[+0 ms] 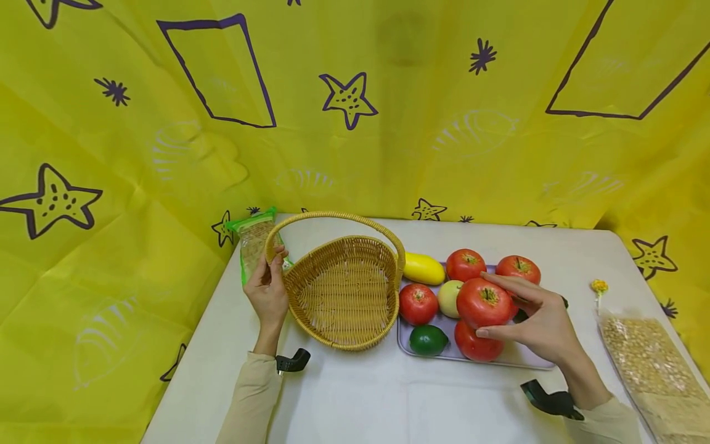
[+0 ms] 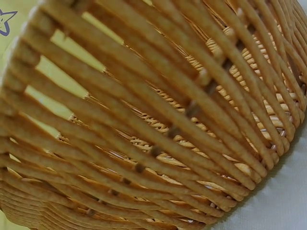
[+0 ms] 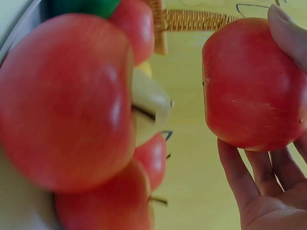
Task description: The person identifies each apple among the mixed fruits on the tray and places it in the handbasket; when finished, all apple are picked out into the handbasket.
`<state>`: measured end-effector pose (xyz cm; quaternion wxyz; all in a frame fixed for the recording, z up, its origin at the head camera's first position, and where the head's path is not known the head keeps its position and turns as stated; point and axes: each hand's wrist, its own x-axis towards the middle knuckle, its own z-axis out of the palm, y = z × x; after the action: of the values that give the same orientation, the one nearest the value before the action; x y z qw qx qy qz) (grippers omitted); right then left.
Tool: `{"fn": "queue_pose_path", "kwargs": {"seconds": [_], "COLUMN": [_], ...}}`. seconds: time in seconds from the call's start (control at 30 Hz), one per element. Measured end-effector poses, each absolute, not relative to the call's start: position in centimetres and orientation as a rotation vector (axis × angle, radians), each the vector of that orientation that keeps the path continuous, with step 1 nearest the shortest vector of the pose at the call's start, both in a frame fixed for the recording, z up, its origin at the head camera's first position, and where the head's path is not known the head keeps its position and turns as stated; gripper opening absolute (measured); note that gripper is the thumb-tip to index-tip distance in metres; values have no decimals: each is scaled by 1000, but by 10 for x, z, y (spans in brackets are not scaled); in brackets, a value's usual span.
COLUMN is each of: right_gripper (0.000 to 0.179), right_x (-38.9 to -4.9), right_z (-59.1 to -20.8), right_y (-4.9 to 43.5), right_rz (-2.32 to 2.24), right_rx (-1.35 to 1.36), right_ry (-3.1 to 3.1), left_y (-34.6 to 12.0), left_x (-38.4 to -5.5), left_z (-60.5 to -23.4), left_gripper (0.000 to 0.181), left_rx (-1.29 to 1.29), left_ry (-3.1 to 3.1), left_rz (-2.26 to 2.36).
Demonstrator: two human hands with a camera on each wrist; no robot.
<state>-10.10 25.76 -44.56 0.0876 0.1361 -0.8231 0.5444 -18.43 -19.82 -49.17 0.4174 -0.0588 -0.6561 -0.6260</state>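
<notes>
In the head view, my left hand grips the left side of the handle of a wicker basket. The basket tilts towards me with bare weave inside; its slatted side fills the left wrist view. My right hand holds a red apple between thumb and fingers, raised above a lilac tray. That same apple shows apart from the others in the right wrist view. On the tray lie several red apples, a pale round fruit and a green lime-like fruit.
A long yellow fruit lies at the tray's back left corner. Behind the basket is a green-edged packet. At right lie a clear bag of pale grains and a small yellow flower. A yellow curtain hangs behind the table.
</notes>
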Motion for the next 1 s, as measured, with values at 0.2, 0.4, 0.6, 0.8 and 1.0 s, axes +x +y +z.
{"fn": "queue_pose_path", "kwargs": {"seconds": [0.2,0.4,0.6,0.8,1.0], "right_gripper": [83,80,81,82,81], "right_x": [-105,-111,-117,-123,-129], "right_z": [-440,-436,-438,-439,-442], "right_y": [240,222,204,186,167], "right_rz": [1579,1618,1707,1781,1904], "right_rx": [373,391,468,493,569], "right_ry": [-2559,-2598,-2548,-2524,-2465], "left_y": [-198,-199,-198,-199,-199], "left_x": [-185,-185,-185,-185,-186], "left_z": [-493,-493,-494,-494,-495], "left_gripper": [30,30,30,30,30], "left_rx": [-142,-131,-129,-127,-123], "left_ry": [-1648,-1662,-1652,-1646,-1652], "left_rz": [-1576,-1570,-1577,-1566,-1554]}}
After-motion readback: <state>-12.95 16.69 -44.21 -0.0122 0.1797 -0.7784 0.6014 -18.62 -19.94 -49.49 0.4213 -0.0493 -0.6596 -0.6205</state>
